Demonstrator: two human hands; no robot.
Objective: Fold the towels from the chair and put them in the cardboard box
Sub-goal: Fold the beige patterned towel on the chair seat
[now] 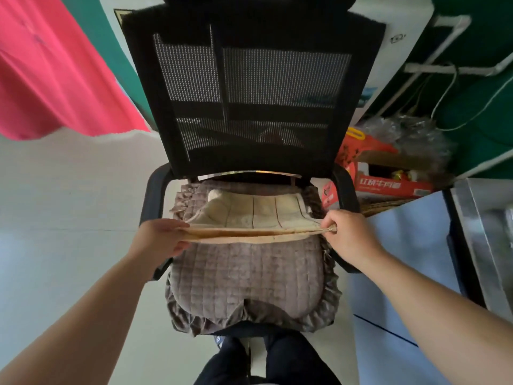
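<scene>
A cream towel (258, 215) with thin dark stripes lies on the black mesh chair (249, 107), on its quilted grey-brown seat cushion (247, 276). The towel's near edge is lifted and stretched taut between my hands. My left hand (161, 240) grips the left end of that edge. My right hand (347, 234) pinches the right end. A red cardboard box (388, 187) with an open top stands on the floor to the right of the chair.
A pink cloth (50, 70) hangs at the upper left. A light blue surface (402, 273) and a metal edge (483, 232) lie at the right. Crumpled clear plastic (410, 134) sits behind the red box. Pale floor (69, 190) spreads to the left.
</scene>
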